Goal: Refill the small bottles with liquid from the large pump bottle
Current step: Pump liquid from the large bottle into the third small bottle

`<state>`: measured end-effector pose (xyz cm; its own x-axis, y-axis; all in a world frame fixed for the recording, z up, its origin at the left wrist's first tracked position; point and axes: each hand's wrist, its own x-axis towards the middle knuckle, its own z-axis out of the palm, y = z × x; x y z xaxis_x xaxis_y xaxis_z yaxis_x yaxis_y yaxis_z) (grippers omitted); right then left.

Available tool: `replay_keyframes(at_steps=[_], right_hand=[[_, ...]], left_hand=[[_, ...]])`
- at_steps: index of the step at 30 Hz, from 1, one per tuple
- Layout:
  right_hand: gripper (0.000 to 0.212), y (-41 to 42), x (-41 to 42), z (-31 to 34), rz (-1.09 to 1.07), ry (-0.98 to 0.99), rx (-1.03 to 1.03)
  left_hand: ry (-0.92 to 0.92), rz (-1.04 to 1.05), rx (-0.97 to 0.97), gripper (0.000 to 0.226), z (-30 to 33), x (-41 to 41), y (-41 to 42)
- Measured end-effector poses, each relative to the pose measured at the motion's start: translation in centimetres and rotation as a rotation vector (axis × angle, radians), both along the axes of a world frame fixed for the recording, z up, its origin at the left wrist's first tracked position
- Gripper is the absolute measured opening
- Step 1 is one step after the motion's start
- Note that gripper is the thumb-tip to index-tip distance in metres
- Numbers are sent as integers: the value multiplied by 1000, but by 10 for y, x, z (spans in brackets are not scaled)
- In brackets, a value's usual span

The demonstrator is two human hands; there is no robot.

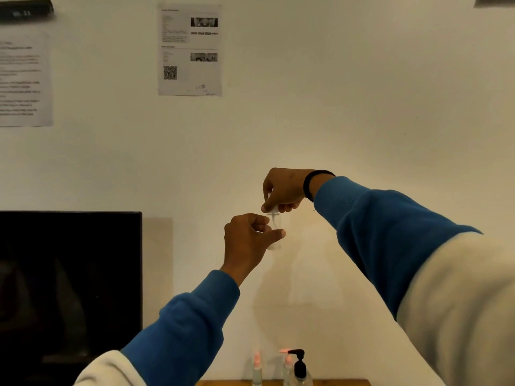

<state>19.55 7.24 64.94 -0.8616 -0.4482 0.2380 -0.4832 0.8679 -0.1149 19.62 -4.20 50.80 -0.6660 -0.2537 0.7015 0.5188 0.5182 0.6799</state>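
- Clear plastic, nearly see-through against the pale wall [334,107], makes up the small bottle [274,240] held up in the air between both hands, well above the desk [348,381].
- Whether that small bottle holds any liquid cannot be told; its body is faint and partly covered by the hand.
- Left hand [249,240] grips the small bottle's body, fingers [276,234] curled round it with the thumb across the front.
- Right hand [282,189] comes down from above, its fingers [269,207] pinching the bottle's white top [274,210]; the inner stem shows just below.
- Whether the top is screwed on or lifted off is hard to make out.
- Down at the frame's lower edge, three containers stand on the wooden desk, all cut off at the bottom.
- Large pump bottle [301,370] has a black pump head and a clear body; its liquid level is not visible.
- Just left of it, touching or nearly so, stands a clear bottle with a pink pump [287,363].
- Further left, apart, stands a slim bottle with a pink cap [257,369]; its contents cannot be made out.
- Only a thin strip of the desk shows.
- Dark monitor [69,274] fills the lower left, its base out of view.
- Printed sheets [190,50] hang on the wall; their text is too blurred to read.
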Motion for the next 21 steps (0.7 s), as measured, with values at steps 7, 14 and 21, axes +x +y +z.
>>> replay_keyframes(at_steps=[7,14,21], right_hand=[[30,1,3,-2,36,-86,-49],[33,2,1,-6,-44,73,75],[23,2,2,-3,45,-77,-21]], left_hand=[[-10,-1,-19,45,-8,1,1],[-11,-4,-31,43,-5,4,4],[-13,2,-25,46,-11,4,4]])
